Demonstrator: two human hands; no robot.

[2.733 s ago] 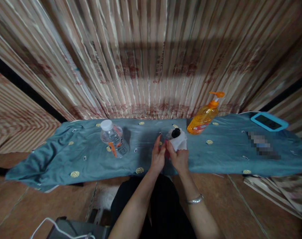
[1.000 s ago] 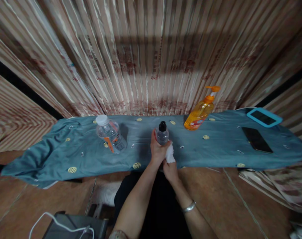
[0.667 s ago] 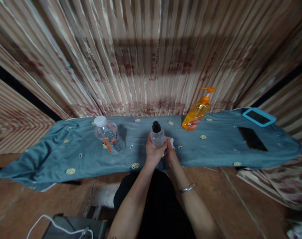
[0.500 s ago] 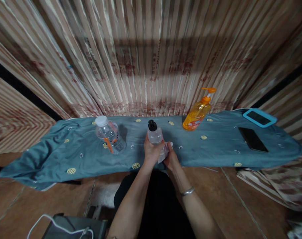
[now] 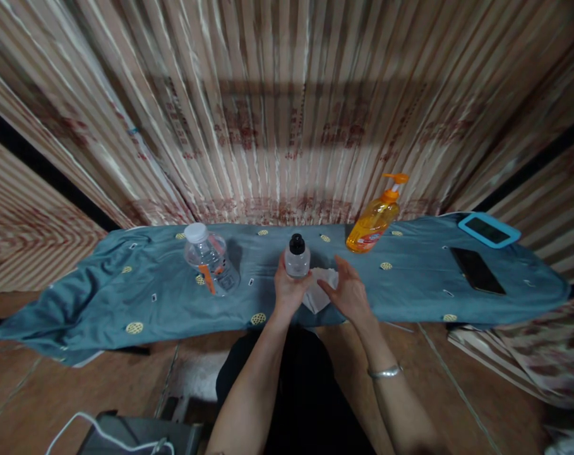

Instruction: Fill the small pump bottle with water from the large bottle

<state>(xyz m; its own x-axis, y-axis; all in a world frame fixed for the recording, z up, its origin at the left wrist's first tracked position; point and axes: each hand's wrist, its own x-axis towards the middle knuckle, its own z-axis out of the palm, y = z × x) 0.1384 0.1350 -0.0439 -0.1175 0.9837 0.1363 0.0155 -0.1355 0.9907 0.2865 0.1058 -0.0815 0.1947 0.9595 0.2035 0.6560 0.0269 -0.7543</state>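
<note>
A clear bottle with a black cap (image 5: pixel 297 258) stands near the middle of the cloth-covered table, and my left hand (image 5: pixel 289 287) is wrapped round it. Just right of the bottle lies a white tissue (image 5: pixel 319 292), partly behind my fingers. My right hand (image 5: pixel 350 292) is over the tissue's right side, thumb and fingers spread apart; whether the thumb touches the tissue I cannot tell. On the left stands a large clear plastic jug with a white lid (image 5: pixel 213 262) and an orange label. An orange pump bottle (image 5: pixel 372 222) of yellow liquid is beyond my right hand.
Blue-green patterned cloth (image 5: pixel 163 316) covers the narrow table. A dark phone (image 5: pixel 477 270) and a blue-framed tablet (image 5: pixel 489 229) lie at the right. Striped curtain (image 5: pixel 268 114) hangs behind. A grey box with a white cable (image 5: pixel 130 436) is at lower left.
My right hand has come away from the bottle toward the right and opened. The tissue, crumpled at the bottle before, now lies spread beside it. My left hand still holds the bottle.
</note>
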